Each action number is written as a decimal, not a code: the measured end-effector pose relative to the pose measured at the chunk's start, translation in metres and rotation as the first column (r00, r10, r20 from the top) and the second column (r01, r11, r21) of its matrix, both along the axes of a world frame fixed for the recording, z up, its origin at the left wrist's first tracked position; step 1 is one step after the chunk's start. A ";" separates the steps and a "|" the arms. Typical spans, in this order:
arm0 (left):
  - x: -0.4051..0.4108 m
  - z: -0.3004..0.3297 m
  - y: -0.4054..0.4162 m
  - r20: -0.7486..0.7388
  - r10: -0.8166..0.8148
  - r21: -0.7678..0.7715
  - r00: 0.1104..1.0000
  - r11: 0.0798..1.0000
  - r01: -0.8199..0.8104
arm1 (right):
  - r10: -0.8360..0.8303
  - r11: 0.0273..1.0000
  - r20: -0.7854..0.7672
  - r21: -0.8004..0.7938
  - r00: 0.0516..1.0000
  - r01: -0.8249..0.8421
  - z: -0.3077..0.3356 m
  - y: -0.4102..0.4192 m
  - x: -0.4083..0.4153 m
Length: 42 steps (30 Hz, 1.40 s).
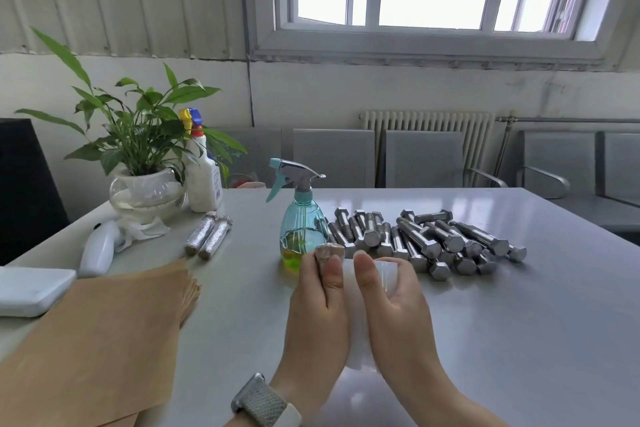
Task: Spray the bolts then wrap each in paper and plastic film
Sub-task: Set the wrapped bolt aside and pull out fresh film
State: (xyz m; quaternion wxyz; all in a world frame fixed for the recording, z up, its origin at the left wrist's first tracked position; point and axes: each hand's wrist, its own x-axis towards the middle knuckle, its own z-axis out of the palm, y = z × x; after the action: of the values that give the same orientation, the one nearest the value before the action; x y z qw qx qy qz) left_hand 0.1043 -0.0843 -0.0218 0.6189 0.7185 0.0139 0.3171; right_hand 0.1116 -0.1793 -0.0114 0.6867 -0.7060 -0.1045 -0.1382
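My left hand (318, 308) grips a paper-wrapped bolt (329, 251), its brown end sticking up above my fingers. Beside it, my right hand (391, 302) holds a roll of clear plastic film (356, 329), and film stretches between the two hands. Just behind them stands a teal spray bottle (303, 229) with yellow-green liquid at the bottom. A pile of several bare steel bolts (426, 241) lies to its right. Two finished wrapped bolts (208, 235) lie side by side further left. A stack of brown paper sheets (93, 333) covers the table's near left.
At the far left of the grey table (519, 322) stand a potted plant (145, 194) in a glass bowl and a white spray bottle (203, 180). A white handheld device (98, 248) and a white box (31, 289) lie nearer. Metal chairs (422, 158) stand behind the table.
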 end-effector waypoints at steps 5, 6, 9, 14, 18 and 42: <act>0.006 -0.014 0.014 -0.189 -0.299 -0.266 0.935 0.932 0.244 | 0.189 0.924 0.655 -0.372 0.732 0.093 0.008 -0.007 -0.014; 0.008 -0.015 0.017 -0.175 -0.288 -0.326 0.941 0.919 0.221 | 0.301 0.916 0.711 -0.401 0.636 0.013 0.006 -0.008 -0.018; 0.018 -0.005 0.034 -0.175 -0.209 -0.634 0.962 0.772 0.052 | 0.403 0.913 0.691 -0.350 0.601 -0.210 -0.004 -0.007 -0.032; 0.012 0.007 0.052 -0.112 -0.321 -0.713 0.941 0.685 0.149 | 0.234 0.957 0.347 0.080 0.908 -0.277 0.008 -0.003 -0.019; 0.015 0.022 0.072 -0.266 -0.293 -0.661 0.918 0.749 0.048 | 0.132 0.967 -0.066 0.226 0.989 -0.114 0.002 -0.009 0.008; 0.162 -0.003 0.182 -0.163 0.805 0.979 0.570 0.204 -0.010 | 0.078 0.997 -0.087 0.002 0.993 -0.078 -0.014 -0.007 0.040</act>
State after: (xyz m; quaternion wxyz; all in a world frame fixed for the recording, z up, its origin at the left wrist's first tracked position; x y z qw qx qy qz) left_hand 0.2668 0.0974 -0.0245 -0.0725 0.9489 0.2664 0.1528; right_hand 0.1514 -0.1859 -0.0251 0.6951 -0.7071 -0.1022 -0.0802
